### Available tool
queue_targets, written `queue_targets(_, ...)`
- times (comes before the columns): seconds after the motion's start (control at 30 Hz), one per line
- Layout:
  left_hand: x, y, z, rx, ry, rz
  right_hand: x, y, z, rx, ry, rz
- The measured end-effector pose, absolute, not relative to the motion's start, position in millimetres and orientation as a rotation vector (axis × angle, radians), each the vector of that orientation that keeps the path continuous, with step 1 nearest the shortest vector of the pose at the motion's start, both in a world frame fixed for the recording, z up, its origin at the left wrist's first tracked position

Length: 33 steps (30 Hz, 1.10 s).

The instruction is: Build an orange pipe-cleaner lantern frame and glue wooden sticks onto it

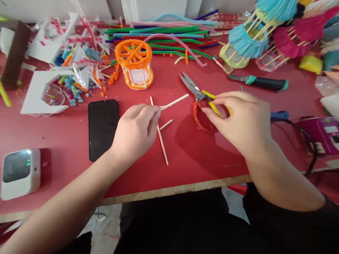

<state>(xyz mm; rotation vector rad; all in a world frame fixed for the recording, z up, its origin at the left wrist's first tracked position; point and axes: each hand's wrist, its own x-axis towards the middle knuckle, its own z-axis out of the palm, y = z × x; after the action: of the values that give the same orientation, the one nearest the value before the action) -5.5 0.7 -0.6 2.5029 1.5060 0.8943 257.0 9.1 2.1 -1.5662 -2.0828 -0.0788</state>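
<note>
My left hand (137,128) pinches a short pale wooden stick (176,101) between thumb and fingers, its free end pointing up to the right. Under that hand a longer stick (162,144) lies on the red tabletop, with a short cut piece (166,124) beside it. My right hand (241,116) has its thumb and fingers on the yellow part of the handles of a pair of scissors (196,90). The scissors' pointed blades are slightly apart and aim up to the left; their handles are red and yellow. Part of the handles is hidden by my fingers.
An orange-rimmed stick frame (134,58) stands behind my left hand. A black phone (102,127), a white device (21,173) and foam scraps (42,91) are to the left. Pipe cleaners (164,33) lie behind; a utility knife (261,82) and a purple box (321,134) sit right.
</note>
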Motion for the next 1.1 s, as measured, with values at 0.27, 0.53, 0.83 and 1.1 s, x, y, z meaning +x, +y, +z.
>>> queue_targets(0.27,-2.8,-5.7,1.9,2.968,1.080,0.684,226.9,-4.1,-1.1,-0.934,-2.369,-0.008)
queue_targets(0.53,2.6,-11.1,-0.3,3.027,1.026,0.671,227.7,-5.6,-3.0,-0.842,-2.397,-0.224)
queue_targets(0.83,2.6,-13.4,-2.3,2.965,1.010,0.723,224.5,-7.5,-3.0,-0.903,-2.443,-0.196)
queue_targets(1.1,2.7,-11.7,2.3,3.043,1.010,0.558,220.5,-10.3,-9.3,-0.964,-2.441,-0.095)
